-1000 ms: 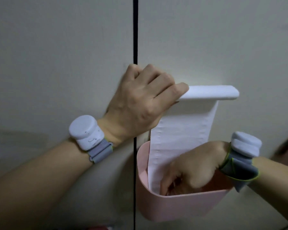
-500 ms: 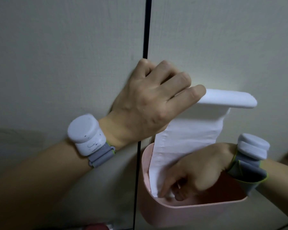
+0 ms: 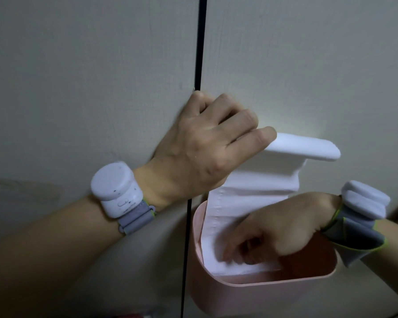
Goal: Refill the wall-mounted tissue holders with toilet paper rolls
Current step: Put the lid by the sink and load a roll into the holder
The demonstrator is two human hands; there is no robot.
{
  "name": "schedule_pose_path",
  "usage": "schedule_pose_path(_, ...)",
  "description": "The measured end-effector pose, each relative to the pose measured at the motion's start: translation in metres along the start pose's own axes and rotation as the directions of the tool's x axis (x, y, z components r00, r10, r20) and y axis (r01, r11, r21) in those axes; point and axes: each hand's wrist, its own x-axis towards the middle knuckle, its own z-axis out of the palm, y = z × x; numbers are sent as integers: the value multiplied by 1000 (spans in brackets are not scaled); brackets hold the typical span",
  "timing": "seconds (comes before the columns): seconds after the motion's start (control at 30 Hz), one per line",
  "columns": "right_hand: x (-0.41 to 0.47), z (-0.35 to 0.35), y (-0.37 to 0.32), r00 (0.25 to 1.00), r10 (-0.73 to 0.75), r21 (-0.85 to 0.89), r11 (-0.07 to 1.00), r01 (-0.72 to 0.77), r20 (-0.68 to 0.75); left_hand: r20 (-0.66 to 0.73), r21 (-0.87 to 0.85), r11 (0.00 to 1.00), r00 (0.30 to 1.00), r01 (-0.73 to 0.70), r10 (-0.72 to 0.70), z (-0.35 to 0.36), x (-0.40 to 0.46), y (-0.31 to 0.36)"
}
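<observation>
A pink tissue holder (image 3: 257, 292) is fixed to the pale wall at the lower right. Its white lid (image 3: 306, 148) is lifted, and my left hand (image 3: 207, 148) holds the lid's left end up, fingers curled over it. A strip of white toilet paper (image 3: 251, 193) hangs from under the lid down into the holder. My right hand (image 3: 278, 228) reaches down inside the holder, its fingers pinched on the paper's lower end. The roll itself is hidden.
A thin black seam (image 3: 198, 111) runs down the wall just left of the holder. Both wrists wear white devices on grey straps. Something red and blurred (image 3: 133, 315) shows at the bottom edge.
The view has drifted, so holder and hands sit further right. My right hand has shifted the paper's end lower inside the holder. My left hand still holds the lid up.
</observation>
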Motion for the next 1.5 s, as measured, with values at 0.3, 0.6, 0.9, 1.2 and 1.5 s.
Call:
schedule_pose_path(0.3,-11,4,9,994,104,-176,978,-110,-42,6,-20,1000,1000,-15,15,4,-3,3)
schedule_pose_path(0.6,-5,11,6,987,161,-132,978,-163,-19,7,-41,999,1000,-10,10,3,-4,3)
schedule_pose_path(0.9,1,22,9,962,269,-228,934,-273,-52,19,-44,999,1000,-11,12,2,-4,3)
schedule_pose_path(1.2,-7,17,7,986,140,-244,957,-157,-86,10,-40,999,1000,-23,23,3,-3,2)
schedule_pose_path(1.5,-61,6,5,883,22,-26,999,-38,-469,36,-63,998,999,-22,24,0,-2,3)
